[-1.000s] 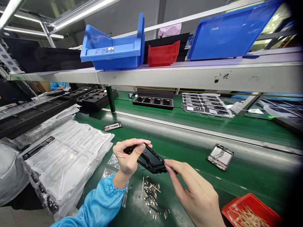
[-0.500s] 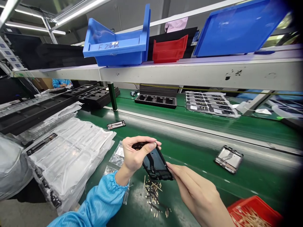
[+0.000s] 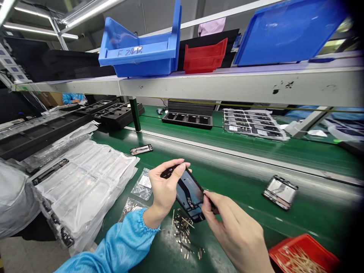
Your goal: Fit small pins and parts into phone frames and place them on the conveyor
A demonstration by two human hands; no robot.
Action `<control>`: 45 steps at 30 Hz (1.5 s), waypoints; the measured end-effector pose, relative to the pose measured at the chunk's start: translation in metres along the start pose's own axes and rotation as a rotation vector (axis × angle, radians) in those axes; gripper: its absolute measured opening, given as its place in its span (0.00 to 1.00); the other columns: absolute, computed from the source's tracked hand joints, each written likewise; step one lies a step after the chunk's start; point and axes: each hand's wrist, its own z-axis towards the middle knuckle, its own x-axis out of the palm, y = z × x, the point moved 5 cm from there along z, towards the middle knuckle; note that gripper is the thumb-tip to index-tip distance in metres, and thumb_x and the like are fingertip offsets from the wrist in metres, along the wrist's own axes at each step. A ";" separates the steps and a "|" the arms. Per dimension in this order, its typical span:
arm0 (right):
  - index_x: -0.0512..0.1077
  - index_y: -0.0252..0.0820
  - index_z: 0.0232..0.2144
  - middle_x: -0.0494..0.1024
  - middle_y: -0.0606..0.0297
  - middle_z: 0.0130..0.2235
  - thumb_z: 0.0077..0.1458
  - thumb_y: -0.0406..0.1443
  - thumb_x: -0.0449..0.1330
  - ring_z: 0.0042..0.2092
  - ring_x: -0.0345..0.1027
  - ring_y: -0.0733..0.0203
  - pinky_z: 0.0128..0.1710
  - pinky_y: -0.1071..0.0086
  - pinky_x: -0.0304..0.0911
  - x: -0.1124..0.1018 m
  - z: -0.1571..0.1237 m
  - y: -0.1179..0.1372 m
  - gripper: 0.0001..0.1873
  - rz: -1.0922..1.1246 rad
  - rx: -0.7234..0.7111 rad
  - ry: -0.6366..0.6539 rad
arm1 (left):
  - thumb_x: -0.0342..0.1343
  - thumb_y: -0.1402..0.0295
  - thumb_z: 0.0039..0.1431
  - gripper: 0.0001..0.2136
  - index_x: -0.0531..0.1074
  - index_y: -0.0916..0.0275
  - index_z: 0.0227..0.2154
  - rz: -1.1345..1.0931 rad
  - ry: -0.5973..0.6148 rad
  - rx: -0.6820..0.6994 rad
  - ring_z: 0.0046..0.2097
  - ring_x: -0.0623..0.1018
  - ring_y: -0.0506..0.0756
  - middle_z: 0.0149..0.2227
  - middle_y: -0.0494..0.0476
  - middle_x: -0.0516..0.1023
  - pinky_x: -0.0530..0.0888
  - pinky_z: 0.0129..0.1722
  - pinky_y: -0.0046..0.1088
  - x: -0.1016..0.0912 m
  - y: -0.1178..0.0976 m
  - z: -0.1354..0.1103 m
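My left hand is closed on the upper end of a black phone frame, thumb on the face turned toward me. The frame is held tilted above the bench, and a dark flex cable shows along its inner side. At its lower right edge, my right hand pinches the frame between thumb and fingers; whether a small part is also in that pinch is hidden. Below the frame lies a loose pile of small black and gold strips. Two small clear bags rest on the bench left of my left wrist.
Phone frames lie on the green belt. A red bin of thin tan strips stands at lower right, a wrapped tray stack at left. Overhead, a shelf carries blue bins. A person in blue sits far left.
My right thumb and fingers have closed on the frame's lower right edge, where the fingers lay straighter before. The frame has tilted slightly. The phone frames on the belt have shifted right.
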 end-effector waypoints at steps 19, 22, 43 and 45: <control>0.77 0.44 0.40 0.82 0.64 0.36 0.69 0.40 0.65 0.34 0.78 0.62 0.35 0.73 0.74 0.017 -0.008 -0.033 0.06 0.501 0.540 0.016 | 0.75 0.63 0.55 0.13 0.81 0.65 0.37 -0.094 -0.074 -0.086 0.38 0.89 0.59 0.37 0.60 0.89 0.86 0.38 0.32 0.002 0.004 0.006; 0.78 0.42 0.37 0.82 0.63 0.34 0.67 0.43 0.67 0.32 0.79 0.61 0.33 0.75 0.75 0.019 -0.008 -0.035 0.10 0.650 0.652 -0.001 | 0.75 0.64 0.56 0.12 0.81 0.65 0.36 -0.091 -0.062 -0.071 0.38 0.89 0.60 0.37 0.60 0.89 0.86 0.38 0.32 0.004 0.005 0.004; 0.78 0.45 0.47 0.80 0.61 0.45 0.66 0.39 0.68 0.41 0.76 0.59 0.40 0.66 0.73 0.018 -0.014 -0.029 0.10 0.522 0.553 -0.035 | 0.76 0.64 0.54 0.13 0.82 0.66 0.35 -0.196 -0.091 -0.074 0.34 0.89 0.57 0.36 0.60 0.89 0.86 0.35 0.28 0.007 0.003 -0.001; 0.77 0.44 0.47 0.79 0.60 0.44 0.65 0.37 0.69 0.41 0.74 0.58 0.41 0.64 0.71 0.009 -0.009 -0.023 0.10 0.396 0.481 -0.133 | 0.76 0.64 0.55 0.12 0.81 0.65 0.36 -0.186 -0.110 -0.045 0.35 0.89 0.57 0.37 0.60 0.89 0.86 0.36 0.28 0.005 0.003 -0.001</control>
